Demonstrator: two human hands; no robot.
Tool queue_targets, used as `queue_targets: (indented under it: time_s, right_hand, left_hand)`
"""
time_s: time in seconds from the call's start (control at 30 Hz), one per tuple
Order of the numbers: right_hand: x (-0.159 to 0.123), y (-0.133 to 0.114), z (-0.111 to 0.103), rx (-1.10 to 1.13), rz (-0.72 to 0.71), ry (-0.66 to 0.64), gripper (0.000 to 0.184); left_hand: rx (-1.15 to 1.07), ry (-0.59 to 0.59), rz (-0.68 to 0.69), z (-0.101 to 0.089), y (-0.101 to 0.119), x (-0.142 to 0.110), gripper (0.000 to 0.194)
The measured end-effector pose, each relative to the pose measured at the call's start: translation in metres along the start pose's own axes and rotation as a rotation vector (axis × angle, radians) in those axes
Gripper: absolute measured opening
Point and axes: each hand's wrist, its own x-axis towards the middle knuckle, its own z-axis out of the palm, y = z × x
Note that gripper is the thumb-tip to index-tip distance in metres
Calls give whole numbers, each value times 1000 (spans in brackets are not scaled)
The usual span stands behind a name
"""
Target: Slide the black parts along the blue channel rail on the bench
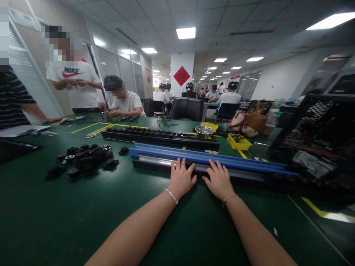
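Note:
A long black rail (155,162) with a shiny inner channel lies across the table in front of me. My left hand (181,178) rests on it with fingers spread, its thumb and fingertips around the near edge. To its right, my right hand (219,180) lies on the same rail, fingers also apart. Between the two hands, close to my left thumb, a small black part (189,162) sits in the channel; its details are blurred. Just behind the black rail runs a long blue rail (163,149), roughly parallel to it.
Loose black parts (85,159) form a pile at left. Farther back stand a filled black rail (144,135), a metal bowl (204,130) and a yellow bin (239,142). A dark rack (302,125) rises at right. Co-workers are across the green table (111,214) and beyond.

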Motion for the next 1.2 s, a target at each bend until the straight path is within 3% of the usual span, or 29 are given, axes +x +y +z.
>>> queue_targets:
  time_s: [1.2]
  right_hand:
    - [0,2,2,26,-6,1,25]
  left_hand:
    - [-42,59,-96,-11,-25,6,38]
